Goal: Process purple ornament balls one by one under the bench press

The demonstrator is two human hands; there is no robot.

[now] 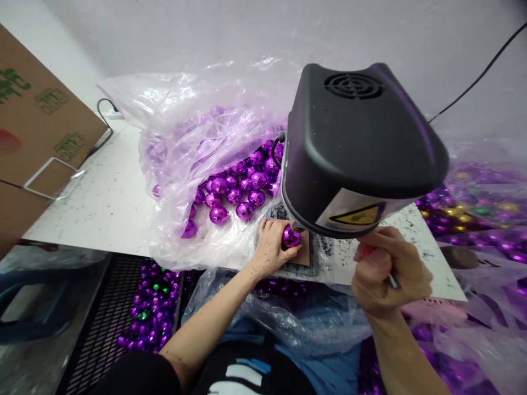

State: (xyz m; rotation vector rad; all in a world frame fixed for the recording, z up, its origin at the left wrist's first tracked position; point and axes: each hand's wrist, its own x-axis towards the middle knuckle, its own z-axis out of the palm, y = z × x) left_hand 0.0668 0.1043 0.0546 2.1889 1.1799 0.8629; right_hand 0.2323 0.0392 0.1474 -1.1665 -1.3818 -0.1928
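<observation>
My left hand [272, 244] holds a shiny purple faceted ball [291, 237] between thumb and fingers. The ball sits over a brown board [303, 253] on a dark grey base plate [315, 263], at the lower edge of a black machine [362, 137]. A yellow warning label [356, 213] marks the machine's front. To the right of the label, my right hand [389, 269] is closed around a thin rod with a red part [368, 250]; a metal end pokes out below the fingers. The machine's housing hides most of its working parts.
An open plastic bag [173, 219] of purple balls [234, 196] spreads left of the machine on the white table [94, 214]. A cardboard box [49, 120] stands far left. Dark crumbs dot the tabletop. Bagged balls [473, 203] lie right; a black crate [99, 312] stands below.
</observation>
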